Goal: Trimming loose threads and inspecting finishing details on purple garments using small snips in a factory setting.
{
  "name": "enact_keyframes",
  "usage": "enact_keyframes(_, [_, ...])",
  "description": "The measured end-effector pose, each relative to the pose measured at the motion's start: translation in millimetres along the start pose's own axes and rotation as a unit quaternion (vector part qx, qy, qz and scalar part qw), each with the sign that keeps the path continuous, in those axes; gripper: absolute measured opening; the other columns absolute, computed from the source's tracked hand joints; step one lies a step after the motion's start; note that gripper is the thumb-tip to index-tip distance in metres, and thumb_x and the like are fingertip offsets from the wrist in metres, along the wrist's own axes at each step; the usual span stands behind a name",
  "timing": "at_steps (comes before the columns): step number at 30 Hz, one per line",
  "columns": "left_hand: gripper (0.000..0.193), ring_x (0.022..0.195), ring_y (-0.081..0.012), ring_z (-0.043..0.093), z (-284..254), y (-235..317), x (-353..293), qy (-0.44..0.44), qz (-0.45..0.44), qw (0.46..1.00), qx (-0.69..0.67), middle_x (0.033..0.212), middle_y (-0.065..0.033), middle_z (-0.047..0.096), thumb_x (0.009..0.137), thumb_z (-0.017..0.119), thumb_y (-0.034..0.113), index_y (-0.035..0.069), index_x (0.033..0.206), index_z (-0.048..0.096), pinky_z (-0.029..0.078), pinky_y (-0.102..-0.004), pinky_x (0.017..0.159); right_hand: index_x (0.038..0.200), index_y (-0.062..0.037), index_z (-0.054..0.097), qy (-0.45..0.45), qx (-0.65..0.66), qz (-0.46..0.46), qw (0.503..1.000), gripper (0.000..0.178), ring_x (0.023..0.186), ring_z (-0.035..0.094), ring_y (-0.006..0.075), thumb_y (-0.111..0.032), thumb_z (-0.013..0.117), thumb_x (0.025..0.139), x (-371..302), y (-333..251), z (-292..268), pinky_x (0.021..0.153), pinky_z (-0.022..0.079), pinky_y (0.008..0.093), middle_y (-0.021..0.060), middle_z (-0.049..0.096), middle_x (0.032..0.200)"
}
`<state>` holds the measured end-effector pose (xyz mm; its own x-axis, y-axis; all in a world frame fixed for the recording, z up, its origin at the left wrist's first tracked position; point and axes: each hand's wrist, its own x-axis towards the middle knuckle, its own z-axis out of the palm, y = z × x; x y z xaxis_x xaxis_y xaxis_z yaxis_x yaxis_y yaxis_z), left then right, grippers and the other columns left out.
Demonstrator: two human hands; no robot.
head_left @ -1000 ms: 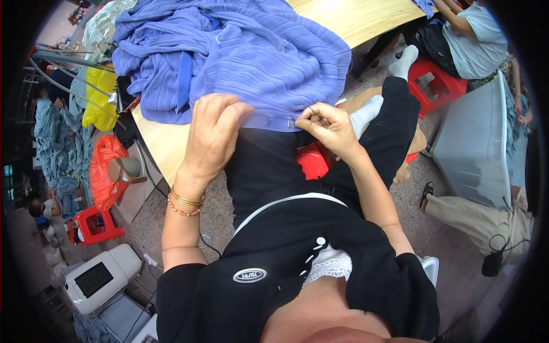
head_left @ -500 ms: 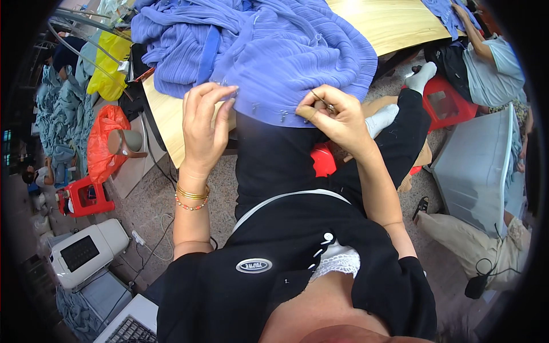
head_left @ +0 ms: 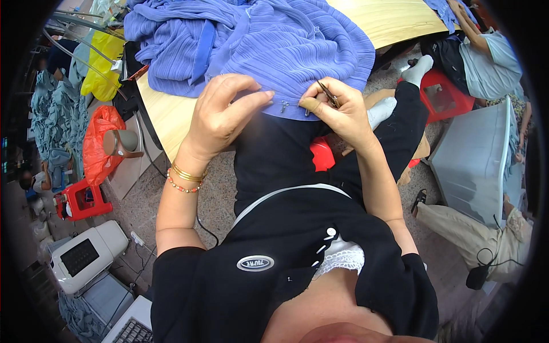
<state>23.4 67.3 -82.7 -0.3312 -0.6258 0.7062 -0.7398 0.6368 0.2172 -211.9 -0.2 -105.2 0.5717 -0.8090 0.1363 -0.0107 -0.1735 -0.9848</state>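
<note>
Pleated periwinkle-blue fabric [head_left: 286, 54] is heaped on the table, its smooth border hanging over my lap. At that border, my right hand [head_left: 342, 114] is closed around small dark metal thread snips [head_left: 328, 93], their handles jutting above the fingers. Its thumb and forefinger meet at the cloth's edge. My left hand [head_left: 217, 117] hovers over the border farther left, thumb and forefinger drawn together in a pinch; anything between the tips is too small to make out. Tiny dark thread bits or tufts [head_left: 284, 106] show on the border between the hands.
The pale wooden table [head_left: 394, 23] extends behind the fabric. Left are a red bag [head_left: 104, 143], a red stool [head_left: 86, 201] and a white machine [head_left: 88, 254]. A grey bin [head_left: 472, 154] stands right. Co-workers sit nearby, one on a red stool [head_left: 443, 100].
My left hand has moved right along the border, nearer my right hand, its fingers now angled sideways. My right hand stays at the edge while the snips in it have tilted more upright.
</note>
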Motion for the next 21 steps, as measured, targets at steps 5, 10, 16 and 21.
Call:
enact_keyframes(5, [0.020,0.084,-0.0241,0.061,-0.8,1.3,8.4,-0.008,0.031,0.999,0.013,0.091,-0.0060,0.062,0.074,0.075,0.008,0.004,0.090,0.065,0.049,-0.0343,0.071,0.093,0.0003,0.067,0.010,-0.001,-0.020,1.000,0.010,0.064,0.045,-0.0001,-0.004,0.071,0.086,-2.6,1.3,0.8,0.056,0.035,0.0171,-0.0044,0.059,0.075])
enact_keyframes(10, [0.015,0.083,-0.0269,0.059,-3.1,6.1,12.1,-0.021,-0.027,0.999,-0.025,0.091,-0.0072,0.062,0.078,0.072,0.006,0.004,0.088,0.061,0.047,-0.0361,0.073,0.104,-0.0016,0.066,0.004,-0.080,-0.032,0.996,0.021,0.064,0.048,0.0024,-0.006,0.072,0.084,-6.8,-17.2,-4.5,0.057,0.040,0.0195,-0.0007,0.062,0.081])
enact_keyframes(16, [0.013,0.081,-0.0265,0.057,-7.0,6.9,19.6,-0.033,-0.048,0.997,-0.048,0.088,-0.0073,0.061,0.081,0.070,0.005,0.005,0.089,0.059,0.042,-0.0357,0.074,0.113,-0.0079,0.067,0.013,-0.218,-0.174,0.960,0.033,0.066,0.058,0.0172,-0.012,0.075,0.081,-3.1,-20.9,-6.2,0.062,0.049,0.0310,0.0073,0.062,0.087])
enact_keyframes(21, [0.013,0.080,-0.0261,0.055,-7.3,7.0,24.2,-0.049,-0.049,0.997,-0.041,0.085,-0.0065,0.059,0.082,0.069,0.007,0.006,0.090,0.058,0.040,-0.0358,0.075,0.116,-0.0128,0.070,-0.019,-0.253,-0.242,0.937,0.038,0.069,0.057,0.0200,-0.014,0.075,0.078,6.4,-18.7,-9.4,0.064,0.047,0.0321,0.0064,0.058,0.079])
